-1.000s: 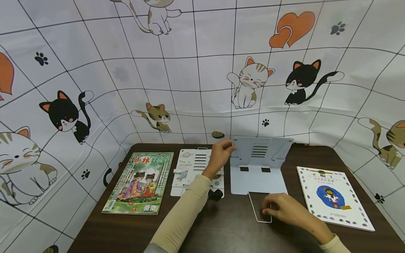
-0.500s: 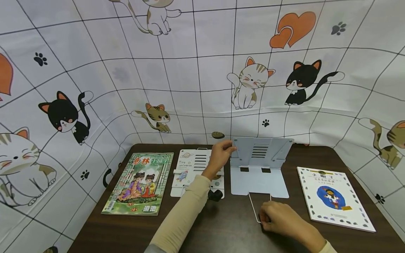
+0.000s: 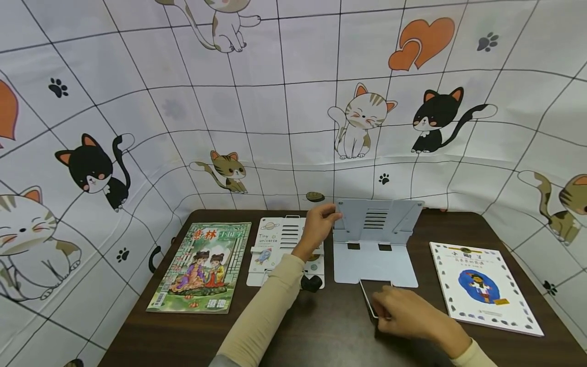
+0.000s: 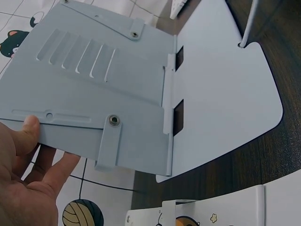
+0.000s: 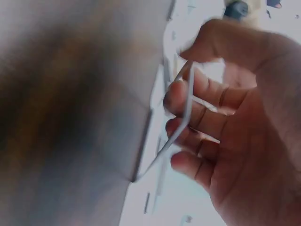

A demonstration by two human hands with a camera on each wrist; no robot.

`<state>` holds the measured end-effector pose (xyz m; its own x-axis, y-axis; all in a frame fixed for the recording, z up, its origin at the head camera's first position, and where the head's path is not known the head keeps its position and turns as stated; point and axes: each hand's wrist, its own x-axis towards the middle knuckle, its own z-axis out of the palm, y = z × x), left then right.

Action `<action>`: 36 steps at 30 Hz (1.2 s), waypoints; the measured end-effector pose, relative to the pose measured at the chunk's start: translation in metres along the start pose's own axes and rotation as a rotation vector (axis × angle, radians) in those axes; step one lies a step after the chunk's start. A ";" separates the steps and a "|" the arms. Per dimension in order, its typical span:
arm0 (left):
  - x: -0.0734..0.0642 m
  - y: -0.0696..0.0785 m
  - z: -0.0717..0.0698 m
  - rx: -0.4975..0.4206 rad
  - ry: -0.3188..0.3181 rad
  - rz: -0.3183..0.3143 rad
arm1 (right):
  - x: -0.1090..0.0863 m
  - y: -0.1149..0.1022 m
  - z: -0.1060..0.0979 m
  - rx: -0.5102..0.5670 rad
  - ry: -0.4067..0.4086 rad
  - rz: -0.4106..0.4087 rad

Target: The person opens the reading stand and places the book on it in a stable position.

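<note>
A light grey metal book stand (image 3: 375, 262) stands unfolded on the table, its slotted panel (image 3: 353, 220) raised from the flat base plate. My left hand (image 3: 315, 230) grips that panel's left edge between thumb and fingers, clearly seen in the left wrist view on the panel (image 4: 80, 94). At the base's front edge, my right hand (image 3: 405, 312) pinches the bent wire leg (image 3: 367, 299). In the right wrist view the wire (image 5: 187, 110) runs by the curled fingertips, tilted up off the table; that view is blurred.
A folded white stand (image 3: 267, 238) with "Tiny universe" print lies behind my left forearm, and a black knob-like thing (image 3: 312, 283) shows beside the sleeve. A green magazine (image 3: 199, 267) lies left, a white book (image 3: 486, 288) right. Cat-print cloth (image 3: 293, 102) hangs behind the table.
My right hand has shifted slightly left and taken hold of the wire leg, whose free end has risen from the table. The left hand keeps its place on the panel edge.
</note>
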<state>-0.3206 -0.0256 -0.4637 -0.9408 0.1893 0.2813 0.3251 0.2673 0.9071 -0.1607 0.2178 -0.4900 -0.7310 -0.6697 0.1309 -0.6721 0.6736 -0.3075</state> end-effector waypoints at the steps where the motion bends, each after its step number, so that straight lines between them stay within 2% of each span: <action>1: 0.000 -0.001 0.000 -0.002 -0.003 0.001 | 0.000 0.000 -0.004 0.036 -0.018 0.022; 3: 0.000 -0.002 0.001 -0.002 -0.004 0.005 | 0.000 0.002 -0.012 0.080 -0.029 0.047; 5: 0.000 -0.003 0.001 0.001 -0.003 0.007 | -0.001 0.005 -0.018 0.110 0.002 0.041; 11: 0.002 -0.004 0.001 0.014 0.013 0.005 | 0.005 0.016 -0.030 0.178 0.233 -0.086; 14: 0.002 -0.004 0.001 0.014 0.011 0.004 | 0.008 0.023 -0.030 0.223 0.331 -0.113; 17: 0.002 -0.005 0.001 0.016 0.010 0.005 | 0.009 0.029 -0.028 0.249 0.409 -0.073; 20: 0.002 -0.005 0.002 0.017 0.011 0.011 | 0.009 0.037 -0.024 0.272 0.455 0.038; 23: 0.001 -0.004 0.002 0.011 0.010 0.011 | 0.008 0.047 -0.019 0.306 0.438 0.171; 28: 0.000 -0.004 0.001 0.012 0.005 0.011 | 0.008 0.064 -0.006 0.368 0.321 0.323; 30: 0.000 -0.004 0.001 0.016 0.002 0.012 | 0.008 0.068 -0.003 0.398 0.290 0.353; 36: -0.002 -0.003 0.002 0.029 0.004 0.019 | 0.012 0.074 -0.002 0.457 0.274 0.417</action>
<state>-0.3194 -0.0250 -0.4677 -0.9347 0.1910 0.2999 0.3457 0.2906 0.8922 -0.2194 0.2609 -0.5092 -0.9623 -0.2383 0.1309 -0.2542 0.6176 -0.7443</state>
